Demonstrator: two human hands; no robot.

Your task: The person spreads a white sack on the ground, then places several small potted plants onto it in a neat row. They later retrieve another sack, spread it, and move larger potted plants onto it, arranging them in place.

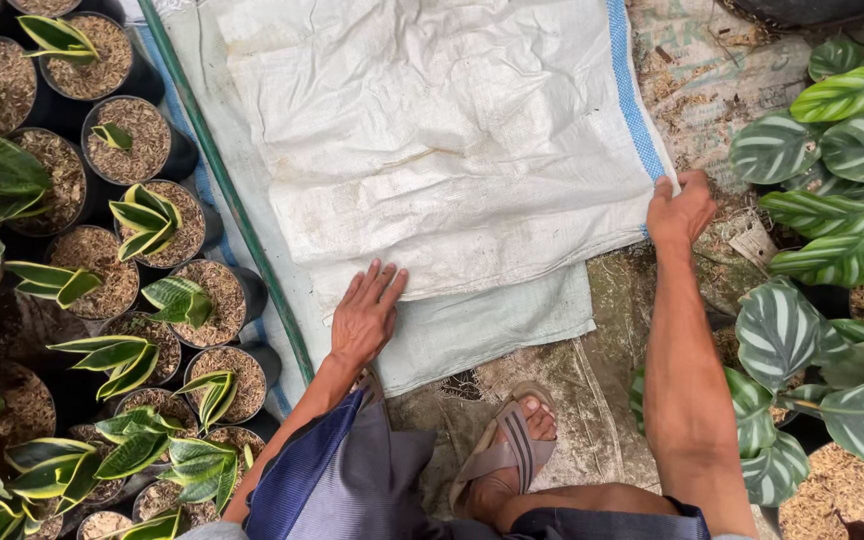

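White woven sack (pixel 432 140) with blue edge stripe lies flat on ground, atop second pale sack (pixel 492 335). Left hand (pixel 365 315) flat, fingers spread, pressing sack's near edge. Right hand (pixel 680 208) pinching sack's right corner. Green hose (pixel 227 190) along left edge. Black pots (pixel 127 140) with variegated plants left; striped-leaf plants (pixel 832 240) right. Sandalled foot (pixel 507 455) below.

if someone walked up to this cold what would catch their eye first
Most likely the big white woven sack spread over the ground in the middle, with the left hand flat on its near edge and the right hand pinching its blue-striped corner. Next, the black pots of yellow-edged plants at left and the striped-leaf plants at right.
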